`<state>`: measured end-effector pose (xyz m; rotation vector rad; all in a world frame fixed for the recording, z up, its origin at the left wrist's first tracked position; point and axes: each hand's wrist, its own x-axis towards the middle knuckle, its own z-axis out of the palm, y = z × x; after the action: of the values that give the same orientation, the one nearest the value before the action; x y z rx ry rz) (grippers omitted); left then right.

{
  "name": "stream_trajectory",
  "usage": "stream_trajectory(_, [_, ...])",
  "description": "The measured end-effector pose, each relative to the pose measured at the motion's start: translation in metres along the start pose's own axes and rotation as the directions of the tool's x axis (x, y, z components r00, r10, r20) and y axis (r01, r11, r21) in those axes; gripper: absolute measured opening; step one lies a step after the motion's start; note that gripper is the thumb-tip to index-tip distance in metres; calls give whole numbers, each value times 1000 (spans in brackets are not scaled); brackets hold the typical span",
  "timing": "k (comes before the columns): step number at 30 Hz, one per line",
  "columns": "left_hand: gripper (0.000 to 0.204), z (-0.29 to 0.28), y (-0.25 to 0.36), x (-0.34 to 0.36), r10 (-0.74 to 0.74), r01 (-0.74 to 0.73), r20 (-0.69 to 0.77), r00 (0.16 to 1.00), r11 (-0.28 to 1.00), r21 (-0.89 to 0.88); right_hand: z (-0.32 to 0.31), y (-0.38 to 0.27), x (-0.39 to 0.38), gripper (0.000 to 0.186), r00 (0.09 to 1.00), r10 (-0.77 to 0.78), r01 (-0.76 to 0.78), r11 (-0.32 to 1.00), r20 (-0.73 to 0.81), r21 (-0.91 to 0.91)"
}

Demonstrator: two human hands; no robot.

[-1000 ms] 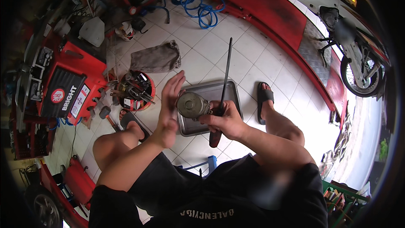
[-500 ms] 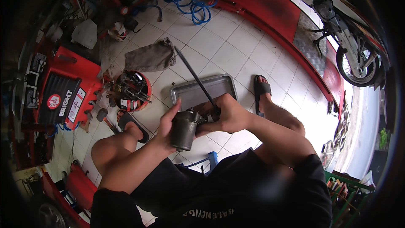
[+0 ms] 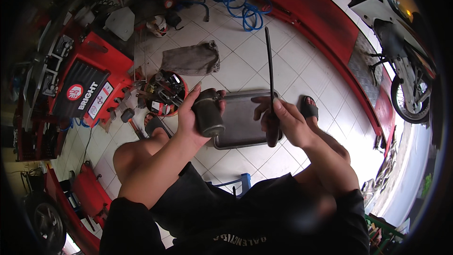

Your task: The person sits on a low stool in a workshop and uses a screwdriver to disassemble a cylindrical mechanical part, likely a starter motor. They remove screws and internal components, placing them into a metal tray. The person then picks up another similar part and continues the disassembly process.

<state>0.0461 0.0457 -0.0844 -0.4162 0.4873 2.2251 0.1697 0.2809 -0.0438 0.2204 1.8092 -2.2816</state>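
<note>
My left hand [image 3: 188,120] grips a dark metal cylindrical motor housing [image 3: 209,113], with its thumb along the left side and fingertips showing at the top. My right hand [image 3: 289,122] is closed on a long black screwdriver [image 3: 268,56], whose shaft points up and away from me. Its handle is mostly within my fingers. The two hands are apart, both over a shallow metal tray [image 3: 238,142] that lies on the tiled floor between my feet.
Beyond the tray are a grey rag [image 3: 191,59], a red bucket of tools [image 3: 184,104] and coiled blue hose [image 3: 240,7]. A hammer [image 3: 130,120] lies left. Red machinery [image 3: 87,80] stands at left; a red platform [image 3: 321,38] and motorcycle [image 3: 406,80] are at right.
My hands have drawn apart. The cylinder has moved up and stays in my left hand only; the screwdriver has swung from leaning left to nearly upright in my right.
</note>
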Motion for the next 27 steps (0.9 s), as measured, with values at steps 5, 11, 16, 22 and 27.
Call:
stream_trajectory(5, [30, -3, 11, 11, 187, -176, -80, 979, 976, 127, 37, 23, -16, 47, 943, 107, -121, 992, 316, 24])
stream_trajectory(11, [22, -4, 9, 9, 186, -173, -41, 982, 962, 210, 53, 28, -24, 34, 891, 312, -352, 933, 330, 70])
stream_trajectory(16, [20, -5, 8, 8, 220, -220, 14, 975, 969, 113, 55, 22, -29, 34, 881, 353, -413, 899, 315, 147])
stream_trajectory(22, [20, 1, 15, 10, 239, -237, -53, 970, 971, 38, 50, 13, -28, 33, 872, 381, -429, 897, 307, 109])
stream_trajectory(27, [23, 0, 17, 7, 243, -243, -32, 969, 970, 23, 49, 17, -26, 33, 874, 352, -395, 916, 334, 69])
